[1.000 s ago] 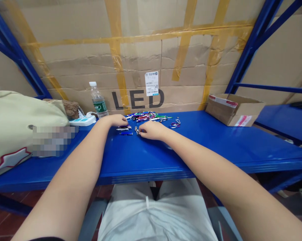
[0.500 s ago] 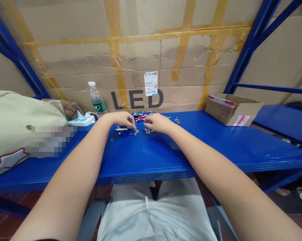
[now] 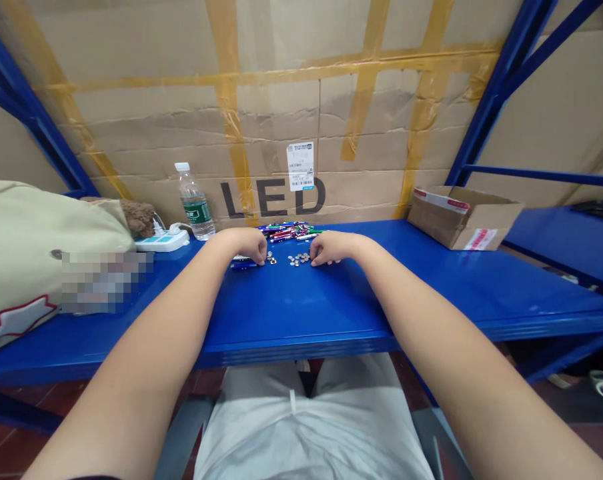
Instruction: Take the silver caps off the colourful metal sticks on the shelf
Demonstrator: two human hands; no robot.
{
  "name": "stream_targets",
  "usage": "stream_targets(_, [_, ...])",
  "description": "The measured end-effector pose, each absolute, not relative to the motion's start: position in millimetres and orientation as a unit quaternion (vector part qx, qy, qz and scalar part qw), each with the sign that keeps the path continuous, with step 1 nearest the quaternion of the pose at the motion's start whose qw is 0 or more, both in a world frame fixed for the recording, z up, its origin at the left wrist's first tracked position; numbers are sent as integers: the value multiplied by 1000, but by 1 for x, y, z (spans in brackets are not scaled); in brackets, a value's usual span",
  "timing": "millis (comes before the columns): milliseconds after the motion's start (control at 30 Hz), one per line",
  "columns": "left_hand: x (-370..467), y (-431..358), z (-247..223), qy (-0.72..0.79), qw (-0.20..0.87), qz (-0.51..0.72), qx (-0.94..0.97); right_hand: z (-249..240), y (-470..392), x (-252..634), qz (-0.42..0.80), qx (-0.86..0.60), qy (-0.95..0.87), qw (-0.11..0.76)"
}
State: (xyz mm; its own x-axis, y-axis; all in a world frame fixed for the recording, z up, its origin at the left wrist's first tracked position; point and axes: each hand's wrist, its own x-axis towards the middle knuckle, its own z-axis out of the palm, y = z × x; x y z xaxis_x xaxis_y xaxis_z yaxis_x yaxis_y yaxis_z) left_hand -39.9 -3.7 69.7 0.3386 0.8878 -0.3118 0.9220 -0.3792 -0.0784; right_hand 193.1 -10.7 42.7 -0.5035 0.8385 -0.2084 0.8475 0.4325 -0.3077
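My left hand is closed with its fingertips down on the table, beside a few short metallic tubes, blue and silver, partly hidden under it. Just right of its fingers lie a few small silver pieces. A loose group of small round silver discs, like button cells, lies between the hands. At the right edge of that group my right hand has thumb and fingers pinched together. What either hand holds, if anything, is hidden. Behind them is a heap of coloured metallic tubes, red, blue, green and silver.
On the blue table stand a water bottle and a white power strip at the back left. A pale bag covers the left side. An open cardboard box is at the right; a large taped carton rises behind.
My right hand has moved right, from above the discs to their right edge, uncovering more of them. My left hand has shifted slightly left and down, over the short tubes.
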Motion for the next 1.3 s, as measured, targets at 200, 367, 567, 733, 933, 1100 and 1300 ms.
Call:
stream_targets(200, [-23,-13,74,538,-9,-73,840,43,-9,193,-193,509,839,5])
stream_targets(367, [-2,-14,58,401,13,-2,916,42,-7,193,-181,503,845,-14])
stream_targets(567, [-3,0,41,374,47,-3,926,41,-7,192,-203,526,826,-22])
stream_targets(733, [-5,3,40,393,57,-8,918,48,11,224,-137,547,814,-143])
stream_targets(933, [-2,2,37,380,29,-12,924,21,51,284,23,699,671,-244])
stream_targets(1100, [-1,-1,37,393,29,-8,919,-6,60,286,-1,692,707,-148])
stream_targets(1300, [-3,5,31,417,62,7,907,0,61,279,-11,706,700,-111])
